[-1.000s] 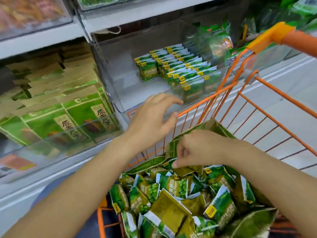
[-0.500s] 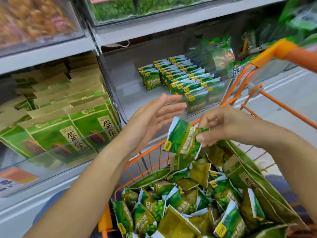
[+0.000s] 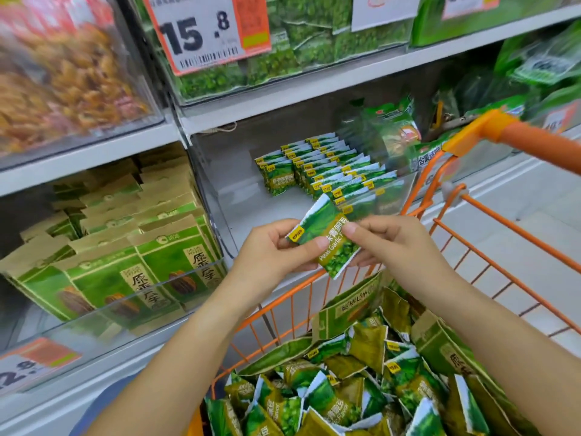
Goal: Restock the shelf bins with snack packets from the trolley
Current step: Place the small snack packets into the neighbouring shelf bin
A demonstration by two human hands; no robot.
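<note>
A small green garlic-pea packet (image 3: 323, 236) is held flat between both hands above the trolley's front rim. My left hand (image 3: 270, 254) pinches its left end, and my right hand (image 3: 388, 243) pinches its right end. Behind it is a clear shelf bin (image 3: 220, 184) holding neat rows of the same pea packets (image 3: 327, 171) toward its right side. Below my hands the orange trolley (image 3: 490, 256) is heaped with several loose pea packets (image 3: 339, 391).
A bin of green-and-brown boxed snacks (image 3: 125, 247) fills the shelf to the left. Above hang bins of green peas with a 15.8 price sign (image 3: 207, 29) and orange snacks (image 3: 63, 77). The trolley handle (image 3: 534, 143) crosses the right side.
My right hand lifted one pea packet out of the trolley pile. My left hand came over and took its other end, so both hands now hold it near the bin.
</note>
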